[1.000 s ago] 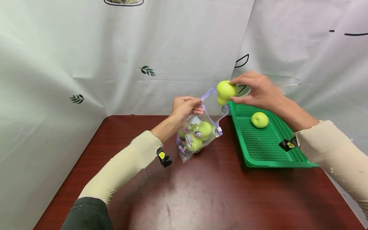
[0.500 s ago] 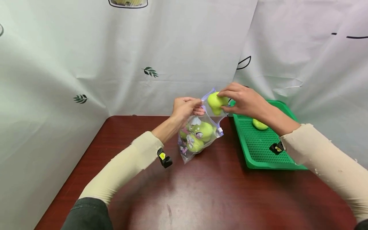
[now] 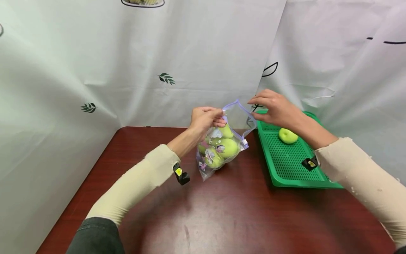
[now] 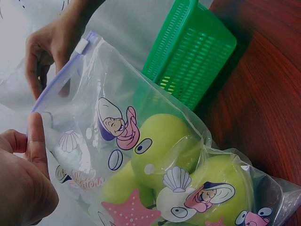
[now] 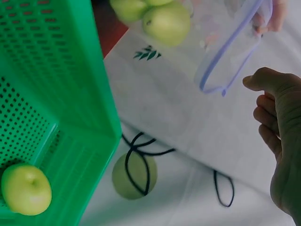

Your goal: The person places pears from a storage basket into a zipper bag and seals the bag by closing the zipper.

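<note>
My left hand (image 3: 206, 120) pinches the purple-edged rim of a clear slider zip bag (image 3: 207, 173) and holds it up over the table. Several green apples (image 4: 164, 146) lie in the bag, behind printed shells and starfish. Its mouth gapes toward my right hand (image 3: 276, 107), which is just right of the rim with thumb and fingers apart and nothing between them. In the right wrist view the thumb of that hand (image 5: 287, 117) is close to the purple rim (image 5: 221, 61); whether they touch, I cannot tell.
A green plastic basket (image 3: 272, 169) stands on the right of the dark red table (image 3: 222, 215), with one green apple (image 3: 288, 135) inside. White printed sheeting (image 3: 203, 53) hangs behind the table and at its sides.
The apple that my right hand held has dropped into the bag, on top of the others. That hand came left to the bag's mouth, then drew back slightly right. The left hand stayed still.
</note>
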`<state>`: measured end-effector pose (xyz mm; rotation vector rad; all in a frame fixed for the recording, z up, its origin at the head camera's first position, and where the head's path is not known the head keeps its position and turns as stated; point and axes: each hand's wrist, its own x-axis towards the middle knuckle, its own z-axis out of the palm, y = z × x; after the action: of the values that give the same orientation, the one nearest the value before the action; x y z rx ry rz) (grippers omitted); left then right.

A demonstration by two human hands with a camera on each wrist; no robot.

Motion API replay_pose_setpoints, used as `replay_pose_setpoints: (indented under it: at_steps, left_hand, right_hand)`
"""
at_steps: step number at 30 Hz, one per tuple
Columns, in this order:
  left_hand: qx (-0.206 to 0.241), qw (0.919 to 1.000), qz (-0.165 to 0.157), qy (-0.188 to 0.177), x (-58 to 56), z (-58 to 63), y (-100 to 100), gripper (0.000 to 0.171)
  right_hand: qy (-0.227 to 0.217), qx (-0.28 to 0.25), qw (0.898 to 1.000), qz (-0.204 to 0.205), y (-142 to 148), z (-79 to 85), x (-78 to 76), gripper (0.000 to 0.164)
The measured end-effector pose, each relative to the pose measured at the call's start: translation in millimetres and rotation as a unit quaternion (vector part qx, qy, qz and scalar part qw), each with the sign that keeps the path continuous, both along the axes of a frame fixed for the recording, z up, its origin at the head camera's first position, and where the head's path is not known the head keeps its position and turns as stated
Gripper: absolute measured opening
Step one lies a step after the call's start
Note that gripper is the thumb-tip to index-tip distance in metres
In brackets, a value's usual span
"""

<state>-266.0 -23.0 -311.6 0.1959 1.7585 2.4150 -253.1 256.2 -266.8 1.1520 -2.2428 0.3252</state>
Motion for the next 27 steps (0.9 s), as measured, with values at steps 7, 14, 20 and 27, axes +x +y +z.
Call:
replay_pose_setpoints:
  at_steps: [7,14,20,27]
  left_hand:
    - [-0.005,1.0000,0.000,0.001,-0.4,-0.8,0,0.023]
    - [-0.008,1.0000,-0.002,0.004,0.0,-1.6,0,0.029]
    - [-0.014,0.9999,-0.004,0.001,0.4,-2.7,1,0.030]
    - [-0.015,0.9999,0.000,0.005,0.2,-3.1,1,0.029]
  right_hand:
    - [-0.088,0.011,0.991,-0.097,28,0.6,-8.4,0.035]
    - [-0.178,0.045,0.966,-0.182,57,-5.0,-21.9,0.038]
    - [-0.238,0.073,0.945,-0.211,79,-12.7,-34.7,0.042]
    - [-0.284,0.100,0.924,-0.236,94,-17.8,-41.7,0.045]
